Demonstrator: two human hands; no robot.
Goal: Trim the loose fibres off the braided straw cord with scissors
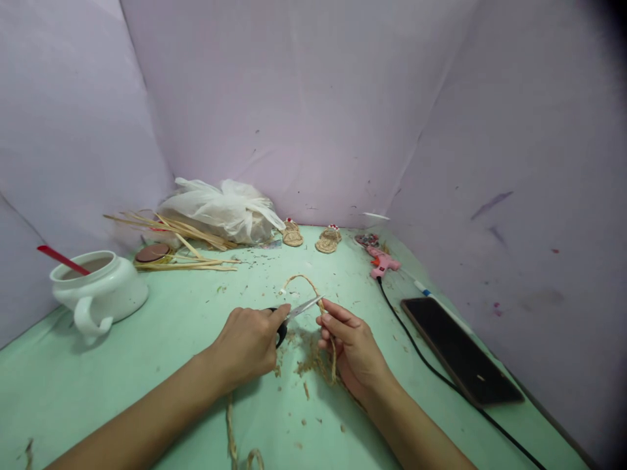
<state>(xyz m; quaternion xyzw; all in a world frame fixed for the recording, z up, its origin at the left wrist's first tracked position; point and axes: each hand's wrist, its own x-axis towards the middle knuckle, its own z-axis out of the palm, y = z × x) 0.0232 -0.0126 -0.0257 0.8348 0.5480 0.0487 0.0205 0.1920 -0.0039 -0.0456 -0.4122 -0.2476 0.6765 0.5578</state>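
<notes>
The left hand (249, 343) is gripping the black-handled scissors with silver blades (304, 307), its fingers curling around the handles and the index finger pointing toward the blades, presumably to steer them. The right hand (355, 346) is pinching the tan, twisted-fibre cord (334, 362) between thumb and fingertips. One part of the cord is arching beyond the blades, above the pale green tabletop (186, 339); a slack length is hanging below the pinch. The blade tips are reaching the cord just beside the right fingertips; the view is not showing whether the blades are parted. The close pinch is probably steadying the cord against them. Tan fibre scraps (306, 390) are lying beneath the hands. The pink glue gun (383, 262) and the dark rectangular phone (460, 352) are resting to the right, seemingly set aside to give both hands elbow room.
</notes>
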